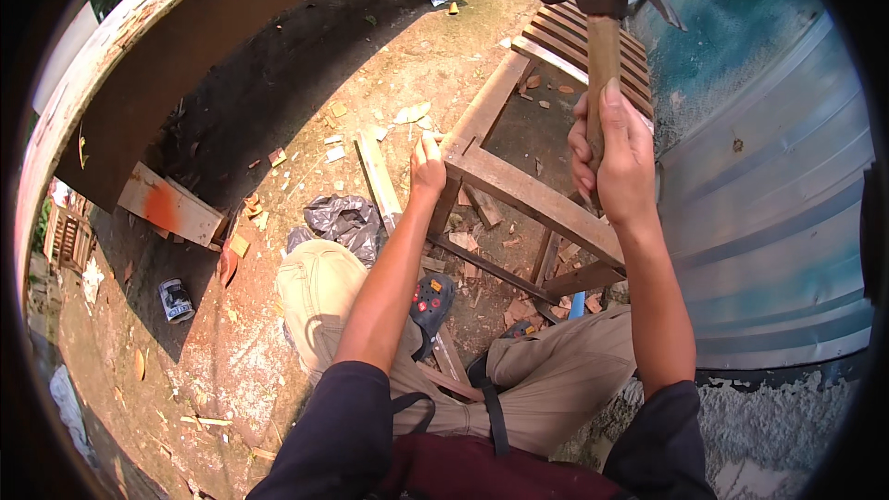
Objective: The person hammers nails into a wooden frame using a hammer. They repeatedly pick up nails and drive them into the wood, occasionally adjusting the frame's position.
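Observation:
A claw hammer (607,46) with a wooden handle stands nearly upright in my right hand (619,153), its dark head raised above the work. The fingers of that hand are wrapped round the handle. At the near left corner of a brown wooden frame (546,194), my left hand (427,165) is closed against the wood. Whether something small is pinched in those fingers I cannot make out. The frame has legs and low rails, and a slatted wooden part (579,42) lies at its far end.
A corrugated metal sheet (769,213) rises close on the right. Left are a large board (185,46), a can (176,301) and an orange-marked wood block (167,206). A dark plastic bag (343,222), a plank (378,171) and wood scraps lie on the ground near my feet.

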`<move>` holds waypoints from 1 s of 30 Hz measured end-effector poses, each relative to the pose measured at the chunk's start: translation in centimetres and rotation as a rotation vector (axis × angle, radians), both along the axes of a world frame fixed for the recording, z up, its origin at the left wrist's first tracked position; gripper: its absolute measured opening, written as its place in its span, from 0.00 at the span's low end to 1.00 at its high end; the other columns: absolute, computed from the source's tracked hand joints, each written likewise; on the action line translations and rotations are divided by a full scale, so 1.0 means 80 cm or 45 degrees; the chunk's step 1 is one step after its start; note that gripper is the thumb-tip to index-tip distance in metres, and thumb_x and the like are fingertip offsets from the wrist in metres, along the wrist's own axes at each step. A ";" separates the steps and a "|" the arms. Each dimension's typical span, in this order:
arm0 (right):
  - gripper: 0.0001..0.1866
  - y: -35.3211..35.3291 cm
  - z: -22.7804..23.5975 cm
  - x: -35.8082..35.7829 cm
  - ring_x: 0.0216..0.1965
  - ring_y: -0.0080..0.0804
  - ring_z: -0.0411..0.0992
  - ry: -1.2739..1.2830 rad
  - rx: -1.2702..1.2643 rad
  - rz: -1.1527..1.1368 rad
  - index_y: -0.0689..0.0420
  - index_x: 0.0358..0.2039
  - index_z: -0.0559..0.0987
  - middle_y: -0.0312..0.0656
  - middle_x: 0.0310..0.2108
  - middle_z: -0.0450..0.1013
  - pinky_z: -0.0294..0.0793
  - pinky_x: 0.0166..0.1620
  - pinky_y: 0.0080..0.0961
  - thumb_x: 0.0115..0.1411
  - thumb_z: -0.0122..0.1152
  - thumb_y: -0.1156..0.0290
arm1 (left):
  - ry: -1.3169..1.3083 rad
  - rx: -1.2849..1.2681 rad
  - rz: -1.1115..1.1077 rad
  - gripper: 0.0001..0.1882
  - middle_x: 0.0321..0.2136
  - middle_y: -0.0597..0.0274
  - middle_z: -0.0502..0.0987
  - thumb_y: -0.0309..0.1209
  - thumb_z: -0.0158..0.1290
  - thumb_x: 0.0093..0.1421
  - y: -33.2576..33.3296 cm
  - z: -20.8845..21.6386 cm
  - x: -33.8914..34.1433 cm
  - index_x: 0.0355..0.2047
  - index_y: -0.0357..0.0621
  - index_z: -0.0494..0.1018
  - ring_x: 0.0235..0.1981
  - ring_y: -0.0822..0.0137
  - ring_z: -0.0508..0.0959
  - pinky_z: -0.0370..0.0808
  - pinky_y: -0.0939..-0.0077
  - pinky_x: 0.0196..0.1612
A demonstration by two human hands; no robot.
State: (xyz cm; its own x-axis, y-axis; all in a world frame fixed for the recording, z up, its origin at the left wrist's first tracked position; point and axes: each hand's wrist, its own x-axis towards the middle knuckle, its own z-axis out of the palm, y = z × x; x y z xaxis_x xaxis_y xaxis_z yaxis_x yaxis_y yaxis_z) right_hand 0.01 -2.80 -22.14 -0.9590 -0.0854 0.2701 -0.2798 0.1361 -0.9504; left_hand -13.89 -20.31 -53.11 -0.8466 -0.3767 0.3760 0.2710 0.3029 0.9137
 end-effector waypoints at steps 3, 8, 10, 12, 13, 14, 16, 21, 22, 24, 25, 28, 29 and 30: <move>0.24 0.001 -0.004 -0.004 0.14 0.14 0.58 0.250 -0.137 -0.008 0.58 0.38 0.70 0.31 0.18 0.62 0.57 0.16 0.15 0.77 0.41 0.47 | -0.021 0.107 -0.068 0.24 0.41 0.38 0.79 0.40 0.32 0.74 0.007 0.010 0.009 0.41 0.35 0.74 0.44 0.42 0.78 0.73 0.54 0.50; 0.26 0.030 -0.178 -0.005 0.19 0.24 0.67 -0.023 0.519 -0.129 0.61 0.37 0.71 0.38 0.20 0.66 0.68 0.25 0.27 0.77 0.39 0.48 | 0.005 0.069 -0.071 0.24 0.39 0.37 0.78 0.41 0.33 0.74 0.011 0.010 0.004 0.40 0.35 0.73 0.44 0.38 0.77 0.72 0.53 0.50; 0.29 0.040 -0.185 -0.006 0.18 0.25 0.66 -0.287 0.516 -0.161 0.61 0.36 0.71 0.37 0.19 0.66 0.67 0.23 0.27 0.77 0.40 0.45 | -0.064 0.148 -0.094 0.23 0.39 0.37 0.78 0.41 0.33 0.74 0.021 0.020 0.008 0.39 0.35 0.73 0.43 0.38 0.77 0.72 0.52 0.50; 0.29 0.029 -0.124 0.007 0.15 0.23 0.64 -0.641 0.131 -0.134 0.60 0.35 0.71 0.36 0.19 0.65 0.64 0.19 0.26 0.76 0.40 0.44 | -0.095 0.197 -0.109 0.23 0.39 0.37 0.78 0.41 0.34 0.73 0.011 0.019 0.009 0.39 0.35 0.73 0.43 0.38 0.77 0.72 0.52 0.50; 0.28 0.026 -0.105 0.008 0.13 0.20 0.60 -0.494 0.027 -0.125 0.58 0.35 0.70 0.33 0.19 0.63 0.59 0.16 0.23 0.76 0.41 0.43 | -0.064 0.184 -0.109 0.23 0.39 0.37 0.78 0.41 0.34 0.73 0.007 0.013 0.006 0.39 0.35 0.73 0.44 0.38 0.77 0.72 0.52 0.50; 0.28 0.020 -0.075 0.012 0.13 0.19 0.59 -0.393 -0.051 -0.123 0.58 0.35 0.69 0.32 0.18 0.62 0.59 0.16 0.20 0.77 0.40 0.44 | -0.053 0.174 -0.090 0.23 0.39 0.37 0.78 0.41 0.34 0.73 0.003 0.014 0.005 0.39 0.34 0.73 0.44 0.38 0.77 0.72 0.52 0.50; 0.26 0.014 -0.037 0.010 0.13 0.17 0.58 -0.118 -0.116 -0.173 0.57 0.37 0.69 0.31 0.19 0.61 0.58 0.15 0.18 0.77 0.39 0.45 | -0.043 0.145 -0.070 0.23 0.40 0.37 0.78 0.40 0.34 0.73 0.002 0.019 0.012 0.40 0.34 0.73 0.45 0.38 0.77 0.72 0.52 0.50; 0.26 0.005 -0.071 -0.004 0.14 0.19 0.61 0.226 -0.305 -0.048 0.58 0.38 0.69 0.35 0.21 0.64 0.61 0.17 0.20 0.78 0.37 0.47 | -0.080 0.105 -0.066 0.22 0.41 0.37 0.78 0.38 0.34 0.72 0.004 0.021 0.013 0.42 0.33 0.74 0.47 0.38 0.77 0.72 0.52 0.52; 0.25 0.014 -0.110 -0.008 0.14 0.21 0.62 0.234 -0.006 -0.107 0.58 0.37 0.70 0.37 0.21 0.66 0.62 0.17 0.22 0.78 0.38 0.48 | -0.069 0.076 -0.072 0.22 0.41 0.37 0.78 0.38 0.34 0.72 0.007 0.023 0.013 0.42 0.33 0.74 0.47 0.38 0.77 0.72 0.52 0.52; 0.24 0.017 -0.160 -0.007 0.15 0.24 0.65 0.339 0.730 -0.143 0.58 0.34 0.71 0.38 0.21 0.68 0.64 0.18 0.28 0.78 0.41 0.50 | -0.053 0.022 -0.096 0.22 0.42 0.36 0.78 0.39 0.34 0.72 0.016 0.023 0.014 0.43 0.33 0.74 0.47 0.37 0.77 0.72 0.52 0.52; 0.25 0.021 -0.155 -0.001 0.15 0.23 0.65 -0.142 0.578 -0.082 0.58 0.34 0.72 0.37 0.20 0.67 0.64 0.18 0.27 0.78 0.41 0.49 | -0.099 0.076 -0.099 0.23 0.42 0.36 0.78 0.39 0.34 0.72 0.016 0.021 0.016 0.42 0.33 0.74 0.47 0.37 0.77 0.71 0.52 0.53; 0.26 0.030 -0.107 0.009 0.15 0.21 0.64 -0.512 0.224 -0.057 0.58 0.33 0.71 0.34 0.17 0.65 0.63 0.18 0.24 0.77 0.43 0.48 | -0.122 0.150 -0.106 0.23 0.42 0.35 0.78 0.39 0.34 0.72 0.014 0.030 -0.001 0.42 0.33 0.74 0.47 0.36 0.77 0.71 0.51 0.53; 0.26 0.029 -0.100 0.021 0.15 0.20 0.63 -0.506 0.124 -0.067 0.58 0.33 0.71 0.33 0.17 0.64 0.63 0.18 0.23 0.77 0.43 0.48 | -0.116 0.117 -0.102 0.23 0.42 0.35 0.78 0.39 0.33 0.72 0.012 0.024 0.007 0.42 0.33 0.74 0.47 0.36 0.77 0.71 0.51 0.53; 0.25 0.023 -0.081 0.024 0.15 0.17 0.60 -0.372 0.019 -0.054 0.58 0.33 0.71 0.31 0.17 0.63 0.59 0.18 0.20 0.77 0.44 0.47 | -0.103 0.075 -0.074 0.23 0.42 0.35 0.78 0.39 0.33 0.72 0.000 0.019 0.014 0.42 0.33 0.74 0.47 0.36 0.77 0.71 0.51 0.53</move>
